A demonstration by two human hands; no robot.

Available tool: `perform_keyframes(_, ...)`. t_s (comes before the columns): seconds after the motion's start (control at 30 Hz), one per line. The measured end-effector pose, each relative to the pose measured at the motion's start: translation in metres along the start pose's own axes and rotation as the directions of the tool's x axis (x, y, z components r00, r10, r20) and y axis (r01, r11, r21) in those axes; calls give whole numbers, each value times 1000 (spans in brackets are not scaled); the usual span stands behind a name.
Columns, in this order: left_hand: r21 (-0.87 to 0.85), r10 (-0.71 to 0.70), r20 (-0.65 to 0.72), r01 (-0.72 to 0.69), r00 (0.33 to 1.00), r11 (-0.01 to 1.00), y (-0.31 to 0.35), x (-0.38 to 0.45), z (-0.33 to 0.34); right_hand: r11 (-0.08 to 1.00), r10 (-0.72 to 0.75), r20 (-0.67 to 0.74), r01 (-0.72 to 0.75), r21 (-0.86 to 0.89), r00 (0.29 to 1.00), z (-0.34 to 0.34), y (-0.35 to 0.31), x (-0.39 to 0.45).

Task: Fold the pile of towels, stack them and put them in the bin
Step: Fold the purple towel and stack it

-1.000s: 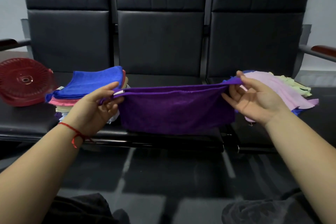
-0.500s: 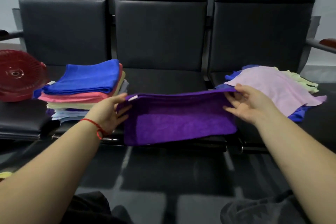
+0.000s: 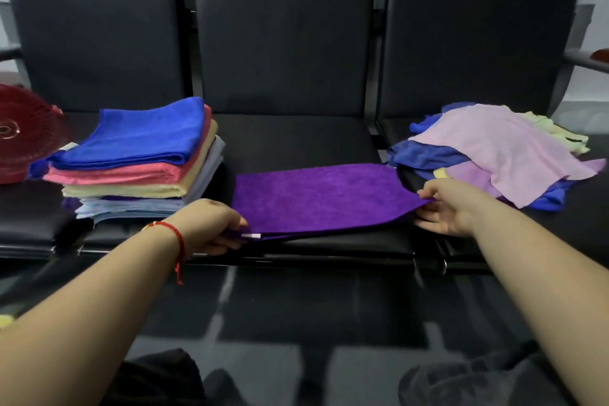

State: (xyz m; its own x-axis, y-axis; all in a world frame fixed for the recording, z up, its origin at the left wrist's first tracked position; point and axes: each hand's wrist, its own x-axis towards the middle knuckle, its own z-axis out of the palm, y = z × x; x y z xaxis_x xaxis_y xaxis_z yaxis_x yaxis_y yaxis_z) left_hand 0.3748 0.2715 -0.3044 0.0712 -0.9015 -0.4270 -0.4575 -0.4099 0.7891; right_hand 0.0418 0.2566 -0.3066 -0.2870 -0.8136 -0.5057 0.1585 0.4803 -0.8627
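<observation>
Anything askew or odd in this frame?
Nothing alarming. The folded stack on the left seat is a bit staggered, its layers not flush. The unfolded pile on the right seat is loose. The purple towel lies flat on the middle seat, left hand and right hand pinching its near corners.

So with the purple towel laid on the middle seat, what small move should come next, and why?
Probably bring one end over to the other. The purple towel lies flat, already doubled, with the left hand and right hand pinching its near corners. It looks wider than the folded stack.

Towel [image 3: 316, 198] between stack [image 3: 138, 161] and pile [image 3: 501, 148]
</observation>
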Motion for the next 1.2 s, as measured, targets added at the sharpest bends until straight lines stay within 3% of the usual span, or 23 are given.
perform_keyframes(0.17,-32,-31,-20,30,999,999,-9,-1,-7,993,-54,-21,51,-109,998,6,7,9)
perform_keyframes(0.27,-59,6,-45,-8,999,998,-14,0,-8,976,-122,-123,97,-193,985,13,12,14)
perform_keyframes(0.43,-88,-12,28,15,1000,996,-21,-2,-6,996,43,-12,-42,84,999,21,1,4)
perform_keyframes(0.57,-204,-30,27,35,999,978,-24,-4,0,994,51,29,-54,99,998,31,-14,-6)
perform_keyframes(0.73,-351,-40,66,61,997,935,-27,-7,2,997,-53,38,51,51,998,68,-44,-20)
perform_keyframes(0.83,-388,-54,94,87,994,917,-29,-7,-2,971,-235,7,235,-52,972,106,-55,-28)
perform_keyframes(0.93,-419,-71,107,110,992,901,-29,-6,-4,869,-432,25,424,-256,901,153,-49,-47)
perform_keyframes(1.0,-441,-81,117,125,990,889,-29,-6,-4,732,-506,139,509,-452,851,186,-30,-57)
perform_keyframes(1.1,-452,-91,127,139,988,881,-30,-6,-8,474,-411,390,558,-681,824,225,14,-62)
perform_keyframes(1.2,-429,-75,155,136,985,893,-30,-6,-10,347,-312,420,514,-784,852,237,40,-63)
